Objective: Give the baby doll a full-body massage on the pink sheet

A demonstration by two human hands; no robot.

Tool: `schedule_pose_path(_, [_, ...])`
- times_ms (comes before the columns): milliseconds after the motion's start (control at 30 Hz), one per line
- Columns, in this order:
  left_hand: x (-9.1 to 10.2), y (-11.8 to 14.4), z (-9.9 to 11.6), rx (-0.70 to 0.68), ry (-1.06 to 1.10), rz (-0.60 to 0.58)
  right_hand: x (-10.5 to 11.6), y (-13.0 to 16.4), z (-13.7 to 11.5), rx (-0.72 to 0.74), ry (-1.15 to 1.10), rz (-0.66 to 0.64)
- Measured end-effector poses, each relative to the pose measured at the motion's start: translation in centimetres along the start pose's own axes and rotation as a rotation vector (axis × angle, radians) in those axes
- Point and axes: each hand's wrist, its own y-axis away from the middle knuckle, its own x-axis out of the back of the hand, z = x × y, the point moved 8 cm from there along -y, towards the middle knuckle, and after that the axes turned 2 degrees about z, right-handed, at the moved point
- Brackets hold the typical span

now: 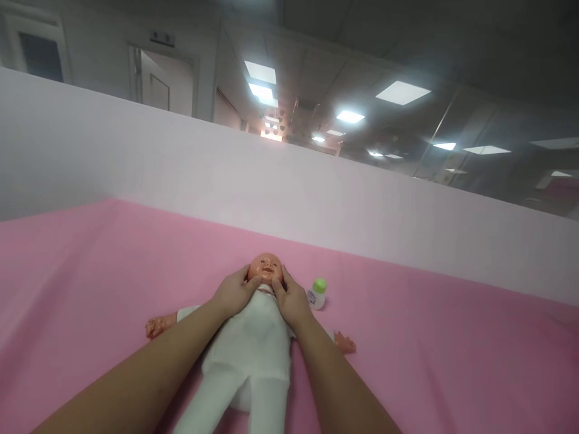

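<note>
A doll (253, 337) lies on its back on a pink sheet (136, 253), its head away from the wearer and its arms spread wide; the lower legs run out of view at the bottom edge. Two bare hands reach in from below. The left hand (236, 294) and the right hand (293, 301) cup the head from either side, each grip part-curled, with the thumb in front by the chin and the fingers wrapping back around the side. How firmly they press cannot be told, as most fingertips are hidden.

The head (266, 263) is round, smooth and glossy, like hard plastic or vinyl, so it is probably stiff and a little slippery. The body, in plain matt white clothing, looks softer and seems likely to give under a squeeze. The whole doll is probably fairly light; the neck could be its weak point, so a two-sided hold on the head, or a palm under the back, would suit it best.

Just beside the right hand stands a small, rounded, whitish bottle (317, 296) with a bright green cap and a printed label. The sheet is smooth with soft creases, and a plain white partition (271, 175) rises behind.
</note>
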Motion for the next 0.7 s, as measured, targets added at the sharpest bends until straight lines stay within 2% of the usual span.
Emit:
schedule_pose_path(400, [-0.2,-0.2,-1.4,0.024,-0.090,0.056,-0.1,-0.3,0.5,0.049,-0.030,0.058])
schedule_pose_path(700, [-0.4,-0.1,-1.1,0.027,-0.103,-0.002,-0.2,-0.1,-0.1,-0.029,0.038,-0.003])
